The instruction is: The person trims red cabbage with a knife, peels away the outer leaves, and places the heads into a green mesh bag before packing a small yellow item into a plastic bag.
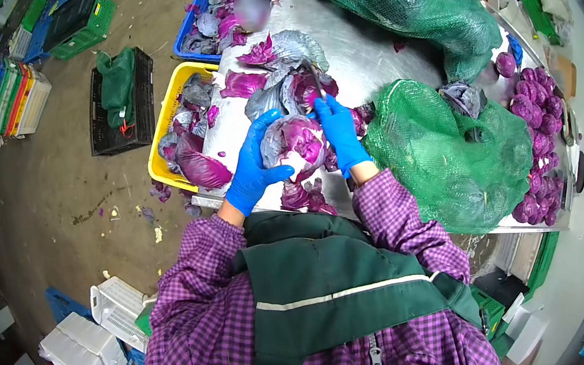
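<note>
My left hand (255, 171), in a blue glove, cups a red cabbage (295, 143) from its left side, thumb at the lower edge and fingers at the top. Pale cut patches show on the cabbage among purple and greyish outer leaves. My right hand (340, 135), gloved in blue too, is closed around a knife (316, 80), its blade pointing away from me; the handle is hidden in the fist. Loose cabbage leaves (243, 84) lie on the metal table (357, 50) beyond both hands, and more leaf scraps (307, 196) are at the near edge.
A yellow crate (167, 118) and a blue crate (177, 47), both with leaves, stand left of the table. Green mesh sacks (446, 161) of cabbages lie on the right, beside a pile of peeled purple cabbages (537, 110). A black crate (127, 135) stands on the floor.
</note>
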{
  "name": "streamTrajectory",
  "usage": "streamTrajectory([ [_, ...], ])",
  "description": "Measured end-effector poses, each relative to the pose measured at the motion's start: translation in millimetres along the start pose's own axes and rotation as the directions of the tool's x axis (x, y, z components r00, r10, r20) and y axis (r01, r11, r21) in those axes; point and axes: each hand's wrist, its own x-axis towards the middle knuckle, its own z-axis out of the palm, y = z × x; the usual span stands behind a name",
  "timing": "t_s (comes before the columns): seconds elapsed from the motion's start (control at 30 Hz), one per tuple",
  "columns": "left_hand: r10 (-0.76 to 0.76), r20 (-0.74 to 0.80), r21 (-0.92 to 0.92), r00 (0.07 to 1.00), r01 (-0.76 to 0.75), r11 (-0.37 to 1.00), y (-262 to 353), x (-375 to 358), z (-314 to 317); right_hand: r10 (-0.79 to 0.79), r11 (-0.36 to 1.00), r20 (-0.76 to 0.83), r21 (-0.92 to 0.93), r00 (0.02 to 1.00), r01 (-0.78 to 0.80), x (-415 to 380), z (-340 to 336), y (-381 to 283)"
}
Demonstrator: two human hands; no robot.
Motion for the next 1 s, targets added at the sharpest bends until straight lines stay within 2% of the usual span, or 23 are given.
streamTrajectory([
  [0.03, -0.022, -0.006, -0.065, 1.0, 0.022, 0.998, 2, 1, 2, -0.002, 1.0, 0.002, -0.005, 1.0, 0.002, -1, -8, 2],
  [0.1, -0.035, -0.008, -0.025, 0.999, 0.035, 0.999, -5, 3, -7, -0.179, 0.969, -0.094, -0.191, 0.979, 0.159, -14, -15, -8],
  [0.13, -0.056, -0.006, 0.012, 0.998, 0.056, 0.998, -10, 2, -10, -0.173, 0.979, -0.027, -0.118, 0.985, 0.169, -27, -18, -18],
  [0.17, -0.057, 0.002, 0.011, 0.998, 0.057, 0.998, -13, 2, -11, -0.056, 0.998, 0.129, -0.017, 0.99, 0.058, -54, -18, -52],
  [0.23, -0.095, -0.024, 0.033, 0.995, 0.095, 0.995, -17, 1, -13, -0.085, 0.985, 0.292, -0.122, 0.953, 0.126, -80, -16, -74],
  [0.27, -0.105, -0.024, 0.021, 0.994, 0.105, 0.994, -20, -1, -15, -0.026, 0.956, 0.253, -0.276, 0.967, 0.098, -78, -13, -65],
  [0.3, -0.107, -0.019, 0.024, 0.994, 0.108, 0.994, -21, -4, -17, -0.026, 0.958, 0.25, -0.271, 0.968, 0.095, -78, -14, -61],
  [0.37, -0.152, -0.008, 0.019, 0.988, 0.152, 0.988, -21, -10, -20, -0.118, 0.935, 0.336, -0.279, 0.934, 0.218, -78, -16, -56],
  [0.4, -0.152, -0.008, 0.022, 0.988, 0.152, 0.988, -21, -12, -19, -0.158, 0.933, 0.309, -0.265, 0.938, 0.244, -82, -11, -50],
  [0.43, -0.188, 0.002, -0.066, 0.982, 0.188, 0.98, -19, -16, -19, -0.157, 0.934, 0.311, -0.263, 0.937, 0.244, -84, -8, -45],
  [0.47, -0.223, 0.014, -0.153, 0.975, 0.223, 0.963, -19, -20, -18, -0.209, 0.945, 0.227, -0.203, 0.951, 0.256, -85, -6, -40],
  [0.5, -0.227, 0.014, -0.152, 0.974, 0.226, 0.962, -21, -27, -18, -0.253, 0.952, 0.137, -0.143, 0.958, 0.271, -85, -4, -34],
  [0.53, -0.308, 0.003, -0.433, 0.951, 0.279, 0.857, -25, -33, -18, -0.183, 0.98, 0.138, -0.059, 0.973, 0.192, -78, -9, -24],
  [0.57, -0.385, 0.016, -0.676, 0.923, 0.294, 0.676, -22, -34, -16, -0.184, 0.98, 0.138, -0.057, 0.973, 0.193, -76, -9, -15],
  [0.6, -0.303, 0.027, -0.611, 0.952, 0.256, 0.749, -21, -31, -17, -0.185, 0.981, 0.106, -0.03, 0.977, 0.189, -75, -10, -7],
  [0.7, -0.257, 0.101, -0.548, 0.961, 0.269, 0.792, -14, -18, -16, -0.175, 0.984, 0.064, 0.029, 0.983, 0.173, -68, -18, -4],
  [0.77, -0.241, 0.134, -0.497, 0.961, 0.276, 0.823, -11, -12, -16, -0.242, 0.925, 0.075, -0.284, 0.967, 0.253, -61, -21, -6],
  [0.8, -0.284, 0.183, -0.479, 0.941, 0.338, 0.81, -6, -11, -16, -0.289, 0.904, 0.113, -0.294, 0.951, 0.31, -58, -20, -8],
  [0.83, -0.329, 0.229, -0.459, 0.916, 0.399, 0.794, -3, -12, -16, -0.29, 0.905, 0.109, -0.293, 0.951, 0.309, -60, -25, -9],
  [0.87, -0.303, 0.256, -0.592, 0.918, 0.397, 0.701, -14, -15, -18, -0.255, 0.943, 0.198, -0.164, 0.946, 0.289, -69, -28, -26],
  [0.93, -0.37, 0.258, -0.559, 0.893, 0.45, 0.697, -9, -14, -24, -0.256, 0.963, 0.401, 0.028, 0.88, 0.268, -72, -34, -37],
  [0.97, -0.435, 0.26, -0.525, 0.862, 0.504, 0.686, -8, -14, -29, -0.254, 0.964, 0.399, 0.03, 0.881, 0.264, -78, -31, -46],
  [1.0, -0.413, 0.345, -0.547, 0.843, 0.538, 0.641, -12, -8, -33, -0.23, 0.959, 0.41, -0.06, 0.882, 0.278, -88, -25, -61],
])
